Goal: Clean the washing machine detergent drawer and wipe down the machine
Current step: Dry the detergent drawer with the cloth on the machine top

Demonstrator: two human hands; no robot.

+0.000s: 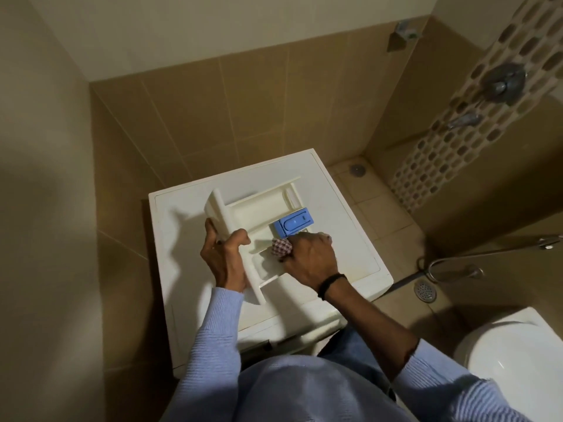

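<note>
Detergent drawer [262,205]: out of its slot and resting on the lid of the washing machine [353,239], near the middle of that lid. The drawer is cream-white plastic with open compartments. Its front panel is at the 9 o'clock end and its rear end points toward 2 o'clock. A blue insert [294,225] sits in the compartment on the 3 o'clock side. The long compartment at 12 o'clock shows bare plastic. I cannot tell from this view whether any residue is there. My left hand [224,260] grips the front panel at 9 o'clock, fingers wrapped behind it and thumb curled over its near edge, holding the drawer slightly tilted. My right hand [310,257] is closed round a bunched checked cloth [281,247], which is pressed into the near compartment just at 7 o'clock of the blue insert. A dark wristband [330,284] is on my right wrist. The machine lid shows faint yellowish marks toward its 4 o'clock corner. A toilet [511,360] stands at 4 o'clock of the machine, and a floor drain [425,292] lies at 3 o'clock.
</note>
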